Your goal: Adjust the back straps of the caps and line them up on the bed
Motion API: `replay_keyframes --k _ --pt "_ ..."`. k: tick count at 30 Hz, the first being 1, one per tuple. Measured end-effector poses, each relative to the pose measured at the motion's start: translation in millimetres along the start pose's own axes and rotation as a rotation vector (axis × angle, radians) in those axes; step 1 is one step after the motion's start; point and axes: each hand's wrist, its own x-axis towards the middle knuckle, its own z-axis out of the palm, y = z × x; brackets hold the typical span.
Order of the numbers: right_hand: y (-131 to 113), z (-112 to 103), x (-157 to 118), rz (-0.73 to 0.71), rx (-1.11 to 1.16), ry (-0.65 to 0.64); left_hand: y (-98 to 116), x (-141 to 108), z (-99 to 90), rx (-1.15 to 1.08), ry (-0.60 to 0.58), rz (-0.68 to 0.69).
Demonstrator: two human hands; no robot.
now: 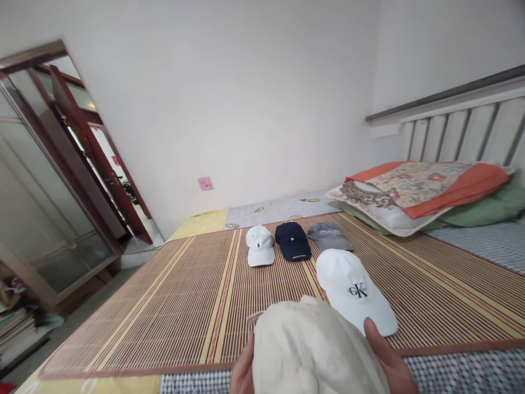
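Observation:
A beige baseball cap [311, 345] fills the bottom centre, held up close to me between both hands. My left hand [243, 366] grips its left side, and my right hand [388, 361] grips the right side with the thumb pointing up. Just beyond it lies a white cap [348, 284] with black letters on the front. Farther back on the striped bamboo mat [172, 306] sit a smaller white cap [260, 246], a navy cap [292, 241] and a grey cap [329, 236], side by side in a row. The beige cap hides most of my fingers.
Stacked pillows [418, 191] with orange and floral covers lie at the right, below a white headboard [471, 128]. A checked sheet [283, 208] shows beyond the mat, against the wall. At the left stand an open doorway and a glass-panelled door [45, 208].

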Motion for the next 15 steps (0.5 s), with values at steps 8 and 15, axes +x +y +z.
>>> replay_keyframes --k 8,15 --pt "6 -11 12 -0.002 0.036 0.061 13 19 2.2 -0.096 -0.262 -0.110" --pt "-4 -1 23 -0.109 0.096 0.074 5 22 23.9 -0.130 -0.296 -0.166"
